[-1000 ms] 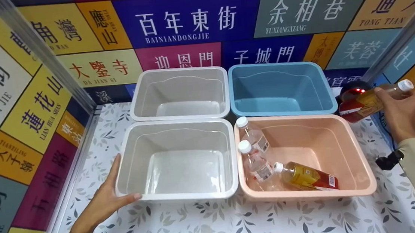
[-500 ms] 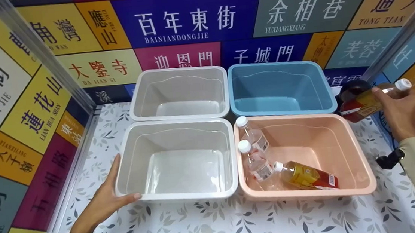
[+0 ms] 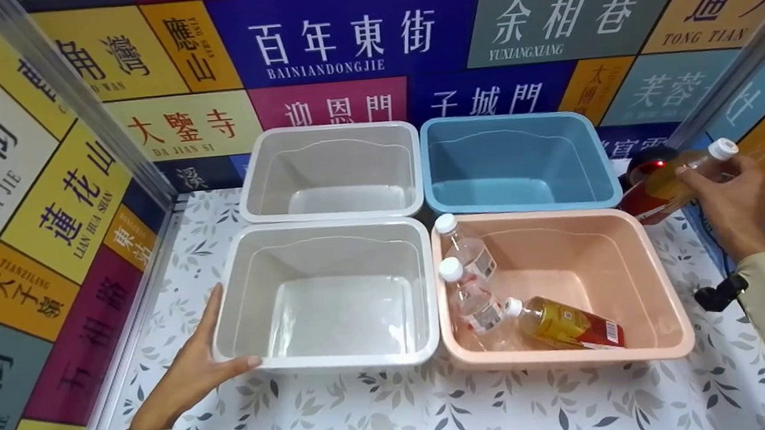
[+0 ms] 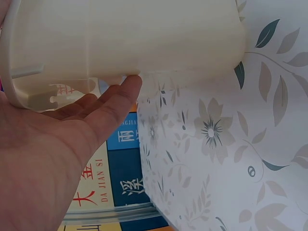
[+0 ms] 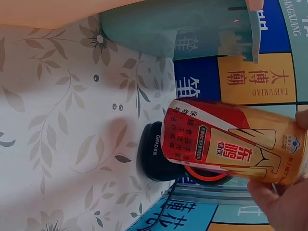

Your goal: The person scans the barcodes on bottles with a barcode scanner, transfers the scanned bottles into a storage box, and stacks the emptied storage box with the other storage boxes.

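Observation:
My right hand [image 3: 732,202] grips a drink bottle [image 3: 661,189] near its white cap, to the right of the blue bin. The bottle is tilted, its base pointing down and left. Its red and yellow label [image 5: 231,142] shows in the right wrist view. Close by its lower end stands a black scanner [image 5: 161,156] with a glowing red ring. My left hand [image 3: 185,371] rests at the near left corner of the front grey-white bin [image 3: 333,367], the thumb along the front rim. In the left wrist view, extended fingers [image 4: 113,108] touch that bin's outer wall [image 4: 125,38].
The peach bin [image 3: 568,358] holds two clear bottles [image 3: 477,304] with white caps and one yellow-red bottle [image 3: 568,323] lying down. Behind stand another grey-white bin [image 3: 334,212] and a blue bin [image 3: 522,189]. Printed panels wall the floral-covered table [image 3: 372,417].
My right hand has shifted left with the bottle and turned it, so its label faces differently. The scanner's red light went dark and glows again. My left hand stays put.

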Action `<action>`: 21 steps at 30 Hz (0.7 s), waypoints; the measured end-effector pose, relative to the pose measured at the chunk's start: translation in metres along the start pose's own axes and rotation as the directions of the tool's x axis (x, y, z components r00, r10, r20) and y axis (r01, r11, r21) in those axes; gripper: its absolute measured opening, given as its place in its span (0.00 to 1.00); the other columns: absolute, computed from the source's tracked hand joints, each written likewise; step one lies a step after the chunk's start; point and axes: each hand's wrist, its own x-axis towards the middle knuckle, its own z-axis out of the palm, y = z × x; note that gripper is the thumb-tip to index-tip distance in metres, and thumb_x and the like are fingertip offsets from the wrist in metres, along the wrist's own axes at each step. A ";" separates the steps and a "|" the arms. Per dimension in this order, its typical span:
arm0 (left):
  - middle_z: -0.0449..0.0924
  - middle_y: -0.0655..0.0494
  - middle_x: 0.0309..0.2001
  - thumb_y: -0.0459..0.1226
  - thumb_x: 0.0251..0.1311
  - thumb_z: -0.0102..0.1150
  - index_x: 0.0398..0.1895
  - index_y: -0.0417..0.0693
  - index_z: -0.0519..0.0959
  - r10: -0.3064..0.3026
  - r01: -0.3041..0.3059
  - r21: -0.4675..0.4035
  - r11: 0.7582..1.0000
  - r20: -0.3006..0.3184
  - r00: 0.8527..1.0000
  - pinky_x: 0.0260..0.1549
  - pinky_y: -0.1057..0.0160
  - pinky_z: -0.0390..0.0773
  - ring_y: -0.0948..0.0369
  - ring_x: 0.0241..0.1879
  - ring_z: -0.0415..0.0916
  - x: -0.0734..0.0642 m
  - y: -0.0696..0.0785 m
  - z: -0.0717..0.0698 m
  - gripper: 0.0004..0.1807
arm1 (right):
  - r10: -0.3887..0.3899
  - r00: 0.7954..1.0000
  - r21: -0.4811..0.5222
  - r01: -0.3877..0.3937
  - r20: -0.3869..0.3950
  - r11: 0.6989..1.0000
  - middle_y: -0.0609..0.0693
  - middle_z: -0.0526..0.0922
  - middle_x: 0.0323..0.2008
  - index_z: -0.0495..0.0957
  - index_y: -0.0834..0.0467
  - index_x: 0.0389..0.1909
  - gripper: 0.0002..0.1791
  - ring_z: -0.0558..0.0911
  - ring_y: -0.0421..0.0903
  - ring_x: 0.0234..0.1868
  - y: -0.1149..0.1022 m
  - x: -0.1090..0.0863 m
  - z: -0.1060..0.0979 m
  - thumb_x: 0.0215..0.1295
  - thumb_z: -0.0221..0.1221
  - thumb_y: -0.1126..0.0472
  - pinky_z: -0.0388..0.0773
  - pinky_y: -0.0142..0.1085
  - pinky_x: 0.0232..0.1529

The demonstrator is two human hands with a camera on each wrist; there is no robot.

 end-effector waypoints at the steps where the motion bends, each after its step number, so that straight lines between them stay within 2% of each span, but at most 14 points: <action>1: 0.33 0.53 0.82 0.41 0.52 0.77 0.79 0.83 0.33 -0.002 0.002 0.003 1.000 -0.002 1.000 0.66 0.33 0.58 0.43 0.71 0.57 0.000 0.000 0.000 0.67 | -0.011 1.000 0.000 0.011 0.007 1.000 0.39 0.72 0.56 0.63 0.49 0.74 0.40 0.71 0.37 0.54 -0.001 0.000 0.000 0.64 0.65 0.40 0.75 0.29 0.59; 5: 0.32 0.54 0.82 0.42 0.52 0.77 0.78 0.84 0.32 -0.012 0.012 0.015 1.000 -0.002 1.000 0.66 0.31 0.58 0.43 0.72 0.56 0.000 0.000 0.000 0.67 | -0.062 0.997 0.013 0.061 0.042 0.998 0.38 0.72 0.56 0.64 0.50 0.72 0.38 0.72 0.38 0.55 -0.003 0.002 0.003 0.66 0.65 0.44 0.74 0.19 0.49; 11: 0.31 0.57 0.82 0.41 0.55 0.75 0.78 0.85 0.31 -0.022 0.022 0.002 1.000 0.008 1.000 0.63 0.33 0.64 0.42 0.71 0.57 0.001 0.001 0.000 0.66 | -0.159 0.986 0.019 0.158 0.045 0.987 0.36 0.73 0.52 0.66 0.51 0.68 0.32 0.73 0.34 0.53 -0.001 0.005 0.007 0.67 0.65 0.50 0.73 0.18 0.50; 17: 0.35 0.53 0.82 0.38 0.52 0.77 0.79 0.82 0.33 0.003 -0.003 -0.050 0.999 -0.002 1.000 0.61 0.41 0.68 0.43 0.66 0.64 0.001 0.000 0.002 0.67 | -0.145 0.988 0.049 0.143 0.047 0.988 0.37 0.73 0.55 0.65 0.47 0.69 0.33 0.73 0.36 0.55 -0.008 0.002 0.003 0.67 0.66 0.50 0.73 0.19 0.52; 21: 0.37 0.51 0.82 0.38 0.51 0.77 0.79 0.82 0.34 0.002 -0.003 -0.048 0.999 -0.007 1.000 0.61 0.41 0.68 0.43 0.65 0.66 0.001 0.000 0.002 0.68 | -0.150 0.988 0.053 0.147 0.043 0.988 0.39 0.72 0.60 0.62 0.46 0.72 0.36 0.71 0.39 0.60 -0.017 0.001 -0.001 0.67 0.66 0.49 0.71 0.24 0.60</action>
